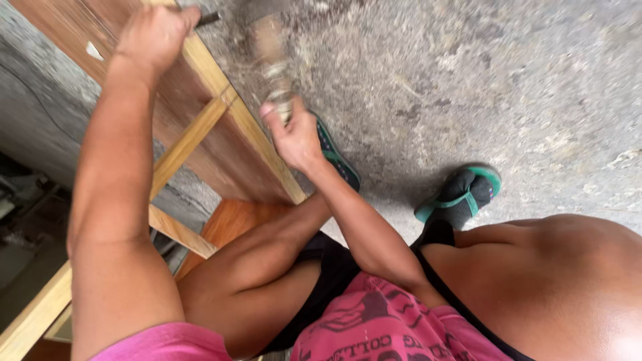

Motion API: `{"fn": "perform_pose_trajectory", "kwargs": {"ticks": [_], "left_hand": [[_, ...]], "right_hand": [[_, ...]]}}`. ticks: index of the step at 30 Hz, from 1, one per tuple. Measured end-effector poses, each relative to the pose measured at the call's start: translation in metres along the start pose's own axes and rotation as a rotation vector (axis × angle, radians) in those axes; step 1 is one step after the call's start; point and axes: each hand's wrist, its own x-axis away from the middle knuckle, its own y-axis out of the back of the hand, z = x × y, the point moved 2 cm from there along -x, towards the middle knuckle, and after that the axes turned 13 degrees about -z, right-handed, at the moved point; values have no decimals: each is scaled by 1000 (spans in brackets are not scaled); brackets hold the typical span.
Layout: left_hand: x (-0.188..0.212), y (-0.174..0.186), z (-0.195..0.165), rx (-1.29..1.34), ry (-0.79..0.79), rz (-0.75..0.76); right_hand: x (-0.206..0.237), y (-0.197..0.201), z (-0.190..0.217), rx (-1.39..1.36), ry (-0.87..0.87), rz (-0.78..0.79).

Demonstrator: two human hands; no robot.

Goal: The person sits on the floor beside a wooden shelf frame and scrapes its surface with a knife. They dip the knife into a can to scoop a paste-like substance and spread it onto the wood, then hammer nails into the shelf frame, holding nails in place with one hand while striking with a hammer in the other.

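Note:
My left hand [155, 33] is closed around a thin dark metal tool [207, 19], a chisel or nail, and rests against the light wooden frame rail [221, 87] of a brown panel [200, 134]. My right hand [294, 134] grips the wooden handle of a hammer [273, 50], which is blurred by motion just right of the rail. The hammer's head is near the top edge and hard to make out.
Rough grey concrete floor [481, 80] fills the right side. My feet wear dark socks in green sandals [461, 194]. More light wood rails [180, 230] cross below the panel. Dark clutter [20, 200] lies at the far left.

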Motion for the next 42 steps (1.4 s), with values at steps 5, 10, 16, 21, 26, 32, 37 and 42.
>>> {"fn": "perform_pose_trajectory", "kwargs": {"ticks": [5, 10, 16, 21, 26, 32, 37, 42], "left_hand": [[2, 29, -2, 137, 19, -285], [62, 86, -15, 212, 211, -414], [105, 108, -54, 86, 202, -439], [124, 85, -82, 332, 234, -493], [124, 79, -105, 324, 224, -465], [103, 50, -100, 401, 188, -389], [100, 52, -74, 220, 17, -682], [122, 79, -54, 379, 136, -918]], "right_hand": [[-9, 16, 9, -509, -81, -45], [1, 23, 15, -686, 3, -101], [55, 7, -3, -802, -109, -54], [76, 9, -24, -603, -63, -80], [78, 24, -17, -649, -238, 10], [60, 41, -12, -764, -180, -77], [51, 30, -6, -791, -57, -100], [51, 20, 7, -699, -29, -70]]}}
